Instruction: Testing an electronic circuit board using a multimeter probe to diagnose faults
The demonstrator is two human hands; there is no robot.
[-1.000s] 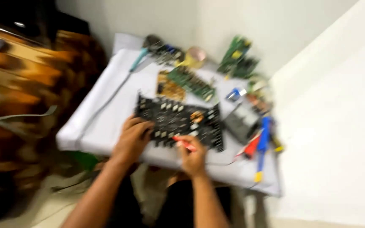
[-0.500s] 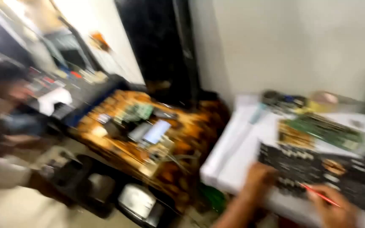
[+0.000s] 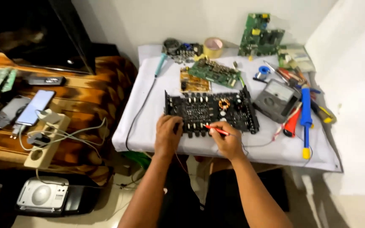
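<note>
Half a second ago the view was swung off toward the wooden side table and the room at 9 o'clock, blurred; now it is steady and centred on the desk [image 3: 148,126], draped in white cloth, with both hands in the same places on the black circuit board [image 3: 210,110]. The left hand [image 3: 168,134] rests on the board's near edge at its 7 o'clock corner, fingers curled against a black probe there; whether its grip is clenched on it, I cannot tell. The right hand [image 3: 228,139] pinches a red probe [image 3: 216,130], tip touching the board's near edge. At 12 o'clock of the board lie a green circuit board [image 3: 213,72] and a roll of tape [image 3: 213,46]; at 3 o'clock a grey meter [image 3: 276,99] and a blue-handled tool [image 3: 305,116]. On the wooden side table [image 3: 85,88] at 9 o'clock sit a phone [image 3: 35,107] and a power strip [image 3: 47,139], against a plain white wall.
</note>
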